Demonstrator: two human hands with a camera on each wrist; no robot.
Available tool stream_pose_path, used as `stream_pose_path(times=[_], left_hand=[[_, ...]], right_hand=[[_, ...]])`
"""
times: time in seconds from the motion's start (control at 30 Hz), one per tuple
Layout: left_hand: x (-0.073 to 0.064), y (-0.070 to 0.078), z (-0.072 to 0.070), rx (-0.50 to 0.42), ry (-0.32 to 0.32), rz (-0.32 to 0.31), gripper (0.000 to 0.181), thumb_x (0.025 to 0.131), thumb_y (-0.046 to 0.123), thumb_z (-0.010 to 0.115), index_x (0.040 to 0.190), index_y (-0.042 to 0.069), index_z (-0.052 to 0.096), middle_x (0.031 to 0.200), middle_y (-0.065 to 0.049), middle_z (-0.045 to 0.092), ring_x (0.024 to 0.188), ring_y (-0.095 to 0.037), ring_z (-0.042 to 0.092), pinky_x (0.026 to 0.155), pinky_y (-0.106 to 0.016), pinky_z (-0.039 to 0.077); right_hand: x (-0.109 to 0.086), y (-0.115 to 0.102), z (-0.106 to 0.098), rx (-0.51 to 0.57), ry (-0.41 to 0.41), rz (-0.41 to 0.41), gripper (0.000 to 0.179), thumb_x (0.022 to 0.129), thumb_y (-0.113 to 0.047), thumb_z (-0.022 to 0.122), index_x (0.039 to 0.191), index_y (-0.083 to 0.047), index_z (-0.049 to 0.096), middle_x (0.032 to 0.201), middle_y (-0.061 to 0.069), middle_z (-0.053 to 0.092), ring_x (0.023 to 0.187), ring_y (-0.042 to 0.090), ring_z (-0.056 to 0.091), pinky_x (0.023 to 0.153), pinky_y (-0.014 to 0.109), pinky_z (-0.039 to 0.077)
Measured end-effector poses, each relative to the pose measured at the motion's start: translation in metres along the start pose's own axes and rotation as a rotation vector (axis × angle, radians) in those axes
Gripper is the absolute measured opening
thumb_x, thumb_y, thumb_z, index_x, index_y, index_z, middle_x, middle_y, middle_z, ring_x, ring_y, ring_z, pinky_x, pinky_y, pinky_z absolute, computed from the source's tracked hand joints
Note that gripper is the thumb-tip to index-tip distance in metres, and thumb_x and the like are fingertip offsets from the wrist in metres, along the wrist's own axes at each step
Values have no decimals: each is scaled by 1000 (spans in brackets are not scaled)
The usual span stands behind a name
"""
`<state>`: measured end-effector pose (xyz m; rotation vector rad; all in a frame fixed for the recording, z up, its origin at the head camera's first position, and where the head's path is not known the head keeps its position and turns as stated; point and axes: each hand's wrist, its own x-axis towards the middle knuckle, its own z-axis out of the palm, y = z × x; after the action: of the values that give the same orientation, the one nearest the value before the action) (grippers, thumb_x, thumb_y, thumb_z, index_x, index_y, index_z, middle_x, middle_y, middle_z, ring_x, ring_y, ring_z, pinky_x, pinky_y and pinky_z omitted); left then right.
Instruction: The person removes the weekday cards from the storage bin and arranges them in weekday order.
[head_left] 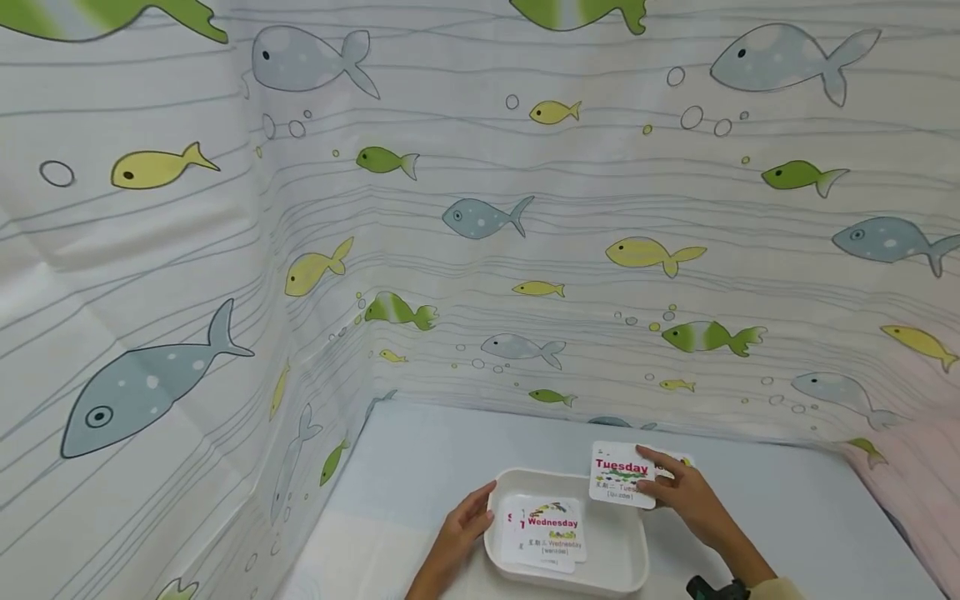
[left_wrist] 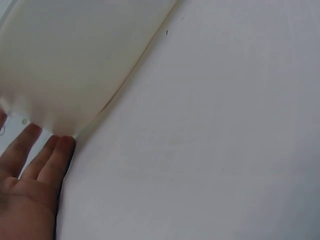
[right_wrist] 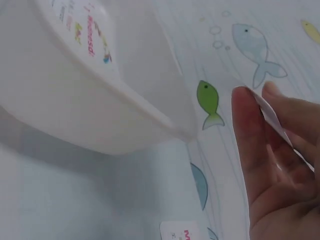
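Note:
My right hand (head_left: 686, 496) pinches a white "Tuesday" flash card (head_left: 617, 487) above the tray's back right corner. In the right wrist view this card (right_wrist: 272, 117) is edge-on between thumb and fingers. The white plastic tray (head_left: 615, 546) holds a few overlapping cards on its left side, with a "Wednesday" card (head_left: 557, 546) on top. My left hand (head_left: 459, 533) rests at the tray's left side. In the left wrist view its straight fingers (left_wrist: 55, 160) touch the tray wall (left_wrist: 75, 65). Behind my right hand lies another card (head_left: 684, 458), partly hidden.
The pale blue table (head_left: 442, 442) meets a fish-patterned sheet (head_left: 585, 183) at the back and left. Pink cloth (head_left: 918, 433) hangs at the right. A dark wrist strap (head_left: 716, 589) shows at my right sleeve.

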<state>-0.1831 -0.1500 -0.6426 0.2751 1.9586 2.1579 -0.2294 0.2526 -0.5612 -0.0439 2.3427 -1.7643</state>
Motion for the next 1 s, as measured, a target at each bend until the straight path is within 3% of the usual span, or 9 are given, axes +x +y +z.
stream_pose_path(times=[0.33,0.57,1.0], left_hand=[[-4,0,0,14,0,-10,53,102,18,56,153,14,41,160,-17,35,148,-36,33,110,-16,40],[-4,0,-2,27,14,-7,52,102,19,57,152,15,43,160,-15,36,149,-34,31,111,-15,38],[0,-3,-4,31,-3,11,50,103,18,55,152,18,43,161,-13,35,150,-33,29,112,-17,39]], right_hand=[[-4,16,-28,-4,159,40,67,96,-31,68,154,-13,40,150,23,43,91,15,70,76,31,63],[-4,24,-48,-103,231,103,63,99,-30,63,154,-13,38,161,26,27,93,11,66,77,24,61],[-6,45,-92,-204,331,158,57,103,-20,55,155,-8,34,159,30,26,97,17,59,72,22,60]])
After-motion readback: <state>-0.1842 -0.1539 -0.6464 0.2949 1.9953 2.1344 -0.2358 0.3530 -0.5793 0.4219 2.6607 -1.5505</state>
